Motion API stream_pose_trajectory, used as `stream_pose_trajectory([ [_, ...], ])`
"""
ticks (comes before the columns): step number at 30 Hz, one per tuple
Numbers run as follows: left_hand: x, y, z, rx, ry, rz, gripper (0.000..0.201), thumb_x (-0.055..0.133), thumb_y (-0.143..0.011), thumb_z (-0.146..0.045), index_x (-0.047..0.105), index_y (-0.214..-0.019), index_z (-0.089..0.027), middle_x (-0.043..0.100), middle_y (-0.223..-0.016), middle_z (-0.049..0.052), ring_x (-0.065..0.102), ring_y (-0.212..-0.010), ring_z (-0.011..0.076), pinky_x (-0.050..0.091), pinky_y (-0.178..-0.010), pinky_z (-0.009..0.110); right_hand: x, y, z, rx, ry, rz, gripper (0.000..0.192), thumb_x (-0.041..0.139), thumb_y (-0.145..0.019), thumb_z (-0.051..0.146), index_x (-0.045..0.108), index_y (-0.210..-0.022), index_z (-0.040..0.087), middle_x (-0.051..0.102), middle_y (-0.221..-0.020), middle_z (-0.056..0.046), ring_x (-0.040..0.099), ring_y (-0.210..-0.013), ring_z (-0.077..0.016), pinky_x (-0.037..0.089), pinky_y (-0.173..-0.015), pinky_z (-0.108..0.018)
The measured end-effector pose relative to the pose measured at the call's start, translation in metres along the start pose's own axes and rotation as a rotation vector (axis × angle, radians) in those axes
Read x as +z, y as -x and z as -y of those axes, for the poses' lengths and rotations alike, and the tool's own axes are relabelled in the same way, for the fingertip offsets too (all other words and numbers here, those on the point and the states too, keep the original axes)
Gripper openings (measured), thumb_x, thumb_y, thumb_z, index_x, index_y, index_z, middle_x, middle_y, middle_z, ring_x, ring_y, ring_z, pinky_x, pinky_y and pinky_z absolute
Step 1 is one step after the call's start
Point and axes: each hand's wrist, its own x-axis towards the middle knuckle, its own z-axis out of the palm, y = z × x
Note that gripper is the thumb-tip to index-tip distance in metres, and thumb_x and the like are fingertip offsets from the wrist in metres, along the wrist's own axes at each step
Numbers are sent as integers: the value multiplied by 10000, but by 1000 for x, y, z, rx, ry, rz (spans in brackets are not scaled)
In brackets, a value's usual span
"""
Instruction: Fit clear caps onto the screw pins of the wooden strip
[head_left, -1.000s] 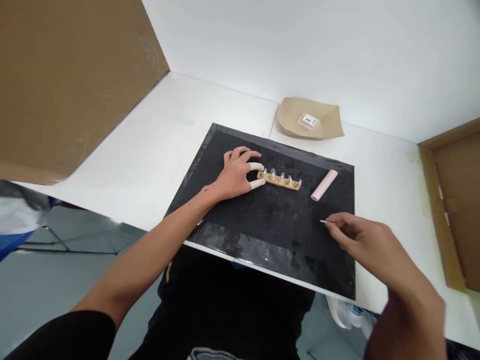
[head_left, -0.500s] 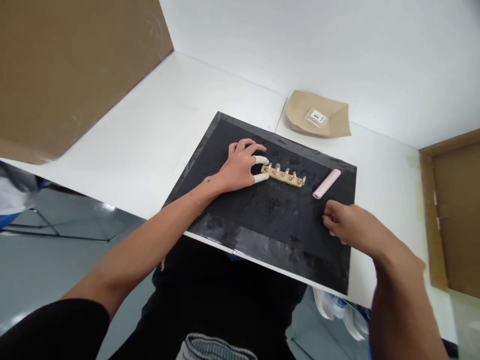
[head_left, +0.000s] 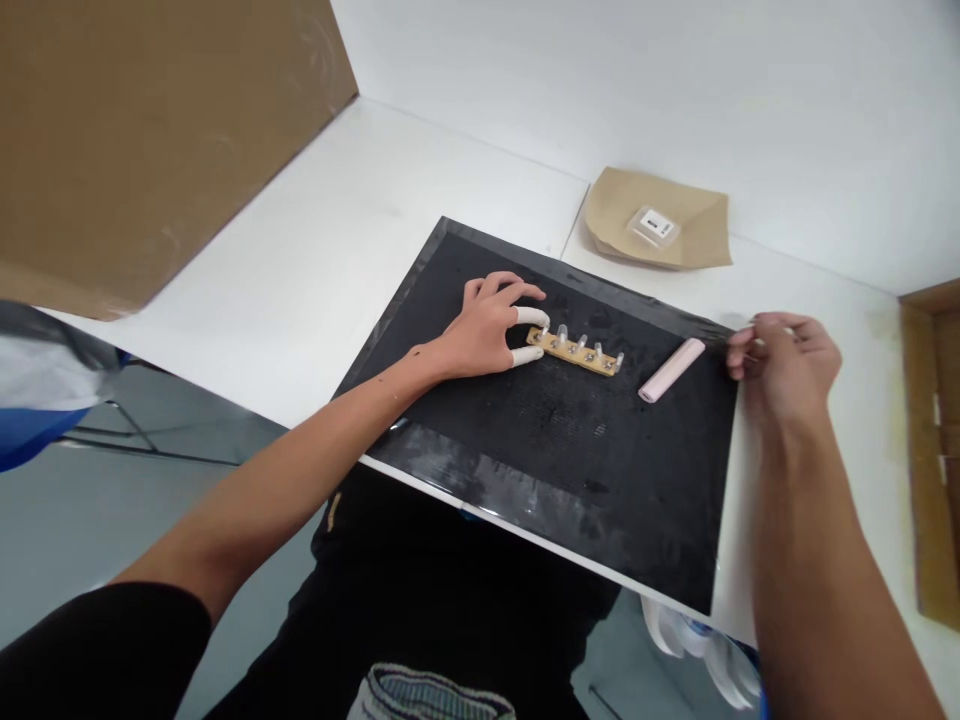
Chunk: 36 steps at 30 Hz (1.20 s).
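My left hand (head_left: pixel 487 325), with white finger cots on thumb and index finger, rests on the black mat (head_left: pixel 517 430). Those two fingers close around the left end of a narrow wooden strip (head_left: pixel 574 352). Several clear nail-like tips stand up in a row along it, with metallic dots between them. Beyond the mat's far right corner, my right hand (head_left: pixel 787 360) is raised with fingers curled and pinched; whatever they may hold is too small to make out. Between the hands lies a pink bar (head_left: pixel 671 370), slantwise on the mat and untouched.
A brown paper tray (head_left: pixel 701 225) at the back of the white table (head_left: pixel 315 230) holds a small clear case (head_left: pixel 654 227) with a label. Tall cardboard (head_left: pixel 165 130) stands at the left, and an open cardboard box (head_left: pixel 930 450) at the right.
My right hand has moved from above the mat's right part outward and away from me, past its right edge. My left hand keeps its place on the strip. The view has shifted slightly.
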Motion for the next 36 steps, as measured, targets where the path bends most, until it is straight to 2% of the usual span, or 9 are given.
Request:
stream_pose_trajectory([
  [3, -2, -1, -1, 27, -11, 43, 542, 798, -801, -428, 637, -1279, -228, 584, -1435, 104, 412, -1377, 352, 280, -1102, 530, 12, -9, -6, -54, -66, -124, 80, 523, -914, 233, 452, -885, 209, 644, -766, -17, 528, -478, -46, 351, -480, -239],
  [6, -4, -2, -4, 28, -26, 37, 675, 823, -763, -512, 606, -1327, -212, 574, -1443, 122, 412, -1377, 362, 283, -1112, 529, 12, -7, -8, -70, -71, -139, 114, 598, -870, 242, 495, -881, 197, 696, -810, -67, 551, -483, -58, 373, -477, -235],
  [13, -5, 1, -10, 89, -21, -103, 480, 812, -781, -530, 691, -1141, -237, 675, -1305, 90, 505, -1307, 299, 348, -1106, 487, 10, -7, -11, -73, -44, -116, 220, 672, -830, 273, 646, -921, 74, 739, -890, -161, 591, -521, -72, 394, -495, -240],
  [15, -5, 2, -9, 114, -7, -117, 471, 802, -793, -528, 684, -1148, -242, 680, -1291, 93, 515, -1296, 289, 363, -1108, 486, 11, -9, -14, -84, -52, -112, 251, 693, -815, 278, 672, -920, 51, 742, -883, -156, 604, -522, -79, 399, -490, -234],
  [18, -3, 2, -10, 112, -8, -114, 515, 795, -802, -519, 655, -1209, -237, 656, -1324, 112, 499, -1305, 301, 358, -1119, 510, 12, -12, -21, -130, -100, -129, 179, 708, -785, 237, 686, -868, 80, 738, -811, -100, 596, -480, -76, 397, -433, -188],
  [21, -2, -3, -12, 87, -43, -73, 568, 809, -789, -507, 639, -1252, -224, 601, -1397, 136, 446, -1342, 346, 331, -1124, 556, 13, -15, -28, -185, -158, -127, 101, 700, -749, 196, 692, -823, 128, 720, -736, -38, 578, -445, -71, 392, -371, -153],
  [26, -5, -18, -14, 45, -81, 83, 666, 838, -744, -533, 616, -1292, -226, 482, -1521, 143, 328, -1430, 407, 291, -1127, 611, 13, -19, -32, -211, -196, -106, 91, 704, -716, 174, 700, -803, 148, 713, -701, -16, 575, -433, -68, 390, -346, -135],
  [32, -13, -32, -15, 45, -50, 168, 499, 850, -727, -505, 682, -1079, -194, 452, -1542, 151, 319, -1427, 419, 280, -1116, 614, 9, -21, -36, -216, -227, -75, 97, 708, -715, 202, 686, -796, 154, 707, -674, -11, 583, -427, -84, 394, -340, -149],
  [36, -16, -34, -19, 31, -49, 215, 359, 846, -741, -450, 695, -929, -183, 514, -1486, 133, 331, -1421, 404, 267, -1103, 573, 9, -20, -37, -218, -229, -78, 103, 709, -719, 198, 690, -809, 153, 710, -676, -11, 584, -432, -81, 401, -350, -146],
])
